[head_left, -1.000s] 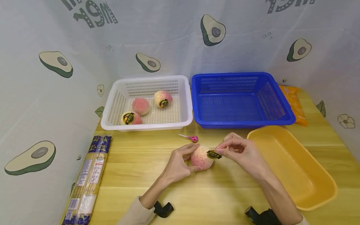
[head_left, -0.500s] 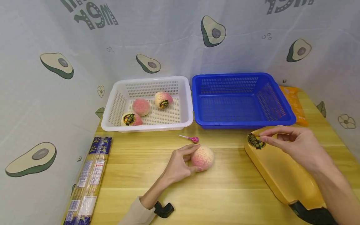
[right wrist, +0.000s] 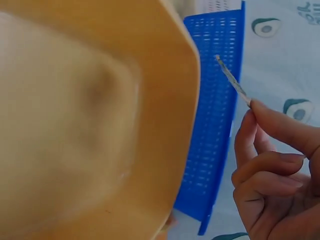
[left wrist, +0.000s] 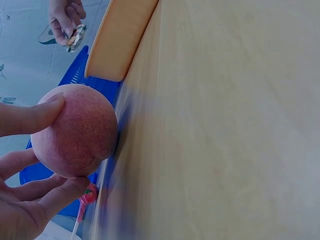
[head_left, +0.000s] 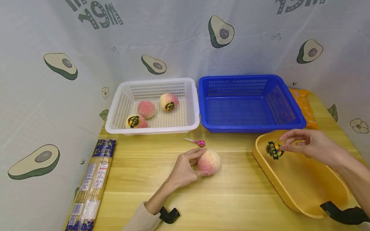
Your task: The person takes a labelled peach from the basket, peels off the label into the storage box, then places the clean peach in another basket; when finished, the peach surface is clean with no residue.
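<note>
A pink-and-cream peach (head_left: 209, 162) rests on the wooden table, and my left hand (head_left: 185, 168) holds it with curled fingers and thumb; the left wrist view shows the peach (left wrist: 75, 131) between my fingertips. My right hand (head_left: 306, 146) pinches a round black-and-yellow sticker (head_left: 274, 149) over the far end of the yellow tray (head_left: 306, 189). In the right wrist view the sticker (right wrist: 232, 80) shows edge-on at my fingertips (right wrist: 260, 107), above the tray (right wrist: 75, 125).
A white basket (head_left: 190, 120) at the back holds three peaches, two with stickers. Beside it stands a blue basket (head_left: 289, 123). A pink lollipop (head_left: 198, 142) lies just behind the peach. A noodle packet (head_left: 92, 183) lies at the left, an orange packet (head_left: 302, 104) at the right.
My right hand peeled the sticker off the peach and carried it right, over the yellow tray, then lowered it. The left hand kept holding the peach in place.
</note>
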The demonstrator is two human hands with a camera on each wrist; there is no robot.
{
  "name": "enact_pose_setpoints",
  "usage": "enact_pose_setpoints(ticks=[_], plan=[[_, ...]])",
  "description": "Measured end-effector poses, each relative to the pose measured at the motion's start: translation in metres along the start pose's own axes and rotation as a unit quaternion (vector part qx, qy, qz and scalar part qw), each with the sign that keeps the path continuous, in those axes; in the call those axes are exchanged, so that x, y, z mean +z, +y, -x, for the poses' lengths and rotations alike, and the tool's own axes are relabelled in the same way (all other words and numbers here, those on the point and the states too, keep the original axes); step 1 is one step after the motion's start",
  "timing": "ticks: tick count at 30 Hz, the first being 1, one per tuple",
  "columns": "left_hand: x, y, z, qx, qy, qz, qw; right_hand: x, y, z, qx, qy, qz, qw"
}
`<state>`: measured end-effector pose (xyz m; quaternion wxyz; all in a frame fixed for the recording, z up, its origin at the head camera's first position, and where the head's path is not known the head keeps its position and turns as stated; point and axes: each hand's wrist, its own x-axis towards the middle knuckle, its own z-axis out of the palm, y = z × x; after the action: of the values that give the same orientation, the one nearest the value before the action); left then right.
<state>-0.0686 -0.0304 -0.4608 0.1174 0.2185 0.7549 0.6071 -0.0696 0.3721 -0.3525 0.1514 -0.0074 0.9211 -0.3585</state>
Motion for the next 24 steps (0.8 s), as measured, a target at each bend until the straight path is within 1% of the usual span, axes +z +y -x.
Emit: enact_pose_setpoints(ticks=[3,9,13,17,24], plan=[[0.0,-0.001,0.0,0.002,0.002,-0.001,1.0,-0.001,0.005,-0.007,0.0,-0.021,0.031,0.999],[0.0,-0.001,0.0,0.002,0.002,-0.001,1.0,0.003,0.016,-0.016,0.001,-0.049,-0.003,0.999],[0.0,0.0,0.0,0.002,0.002,-0.002,1.0,0.008,0.021,-0.022,0.007,-0.057,0.007,0.998],[0.0,0.0,0.001,0.002,0.004,-0.002,1.0,0.012,0.024,-0.025,0.013,-0.039,0.035,0.999],[0.0,0.0,0.0,0.0,0.005,0.001,1.0,0.016,0.024,-0.028,-0.003,0.011,0.093,0.996]])
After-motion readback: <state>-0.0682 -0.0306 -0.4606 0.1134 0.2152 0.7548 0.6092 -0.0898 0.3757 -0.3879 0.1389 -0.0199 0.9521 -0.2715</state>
